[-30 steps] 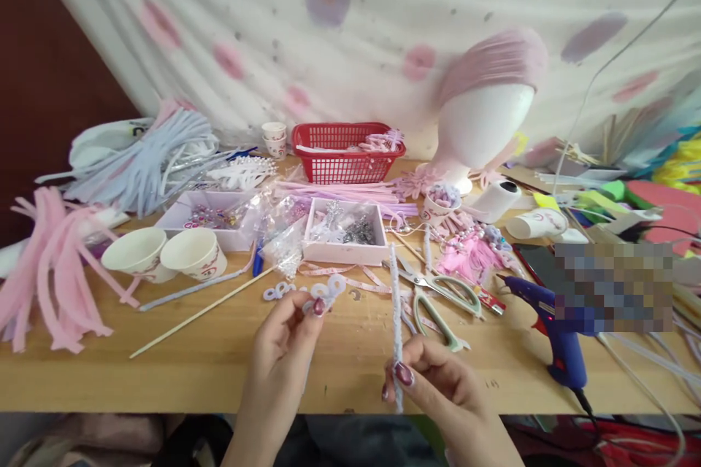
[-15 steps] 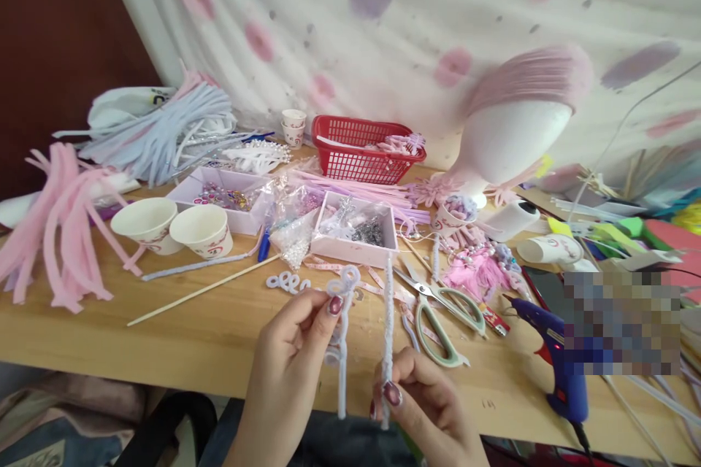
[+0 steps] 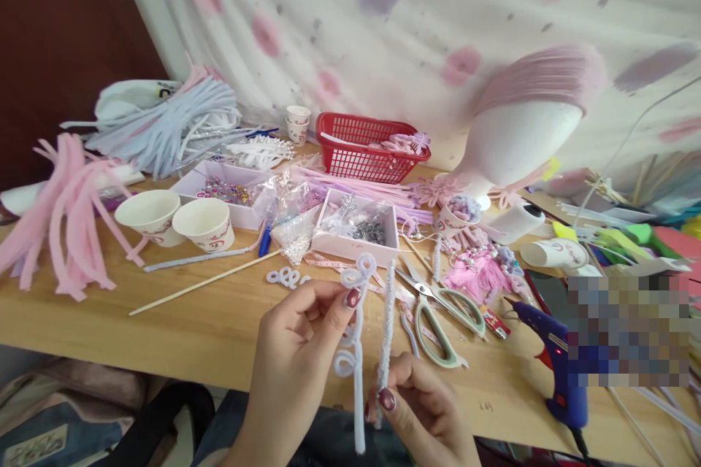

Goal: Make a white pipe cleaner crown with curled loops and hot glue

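My left hand (image 3: pixel 307 350) pinches a pale lilac pipe cleaner shape (image 3: pixel 358 379), which has curled loops along its left side and top and a straight stem hanging down. In my right hand (image 3: pixel 419 408), between thumb and fingers, is a twisted pale lilac strip (image 3: pixel 388 321) held nearly upright. The two pieces stand side by side with a narrow gap between them. Behind my left hand, a small curled lilac piece (image 3: pixel 285 277) lies on the table. Scissors with pale green handles (image 3: pixel 438 314) rest open beyond my right hand.
A blue glue gun (image 3: pixel 558 365) stands at the right. Further back are bead boxes (image 3: pixel 355 242), a red basket (image 3: pixel 364 160) and a white head form (image 3: pixel 520 139). At the left are paper cups (image 3: pixel 202 226), a wooden stick (image 3: pixel 202 284) and pink strips (image 3: pixel 66 219).
My left hand has moved right with the looped piece, bringing it closer to the twisted strip. More of the lower loop shows. My right hand has shifted slightly left, and the view has moved a little.
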`<move>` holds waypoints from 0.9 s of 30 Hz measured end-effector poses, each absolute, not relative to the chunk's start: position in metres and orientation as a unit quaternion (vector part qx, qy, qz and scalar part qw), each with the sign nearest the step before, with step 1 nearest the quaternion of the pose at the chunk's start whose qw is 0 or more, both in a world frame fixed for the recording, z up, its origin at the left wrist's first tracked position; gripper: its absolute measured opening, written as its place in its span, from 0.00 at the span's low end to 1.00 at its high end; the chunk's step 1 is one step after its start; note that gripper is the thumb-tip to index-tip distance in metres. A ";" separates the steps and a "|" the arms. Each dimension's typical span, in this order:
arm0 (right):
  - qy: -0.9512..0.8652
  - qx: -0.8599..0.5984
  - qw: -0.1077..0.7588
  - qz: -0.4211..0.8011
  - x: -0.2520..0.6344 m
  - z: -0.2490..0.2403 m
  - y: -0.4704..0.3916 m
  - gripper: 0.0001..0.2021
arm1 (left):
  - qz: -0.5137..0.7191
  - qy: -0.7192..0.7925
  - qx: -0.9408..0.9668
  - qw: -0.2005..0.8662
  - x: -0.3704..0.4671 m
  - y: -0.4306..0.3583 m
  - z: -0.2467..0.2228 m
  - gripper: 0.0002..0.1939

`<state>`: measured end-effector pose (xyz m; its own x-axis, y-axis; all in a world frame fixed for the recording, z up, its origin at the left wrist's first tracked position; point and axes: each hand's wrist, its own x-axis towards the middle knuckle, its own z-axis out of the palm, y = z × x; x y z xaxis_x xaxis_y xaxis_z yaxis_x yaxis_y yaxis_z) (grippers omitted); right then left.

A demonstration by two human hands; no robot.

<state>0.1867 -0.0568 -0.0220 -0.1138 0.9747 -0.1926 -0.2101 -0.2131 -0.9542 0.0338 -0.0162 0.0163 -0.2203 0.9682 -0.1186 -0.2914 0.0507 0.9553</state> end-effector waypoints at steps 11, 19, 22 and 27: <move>-0.443 -0.469 0.470 0.603 0.188 -0.023 -0.059 0.16 | 0.602 0.509 0.345 0.509 0.036 -0.015 0.018 0.11; -0.458 -0.468 0.467 0.594 0.188 -0.023 -0.059 0.16 | 0.594 0.511 0.348 0.515 0.036 -0.016 0.016 0.11; -0.461 -0.467 0.473 0.587 0.187 -0.023 -0.059 0.16 | 0.584 0.506 0.356 0.525 0.036 -0.016 0.018 0.11; -0.464 -0.469 0.473 0.584 0.187 -0.023 -0.061 0.16 | 0.604 0.521 0.314 0.516 0.040 -0.018 0.022 0.10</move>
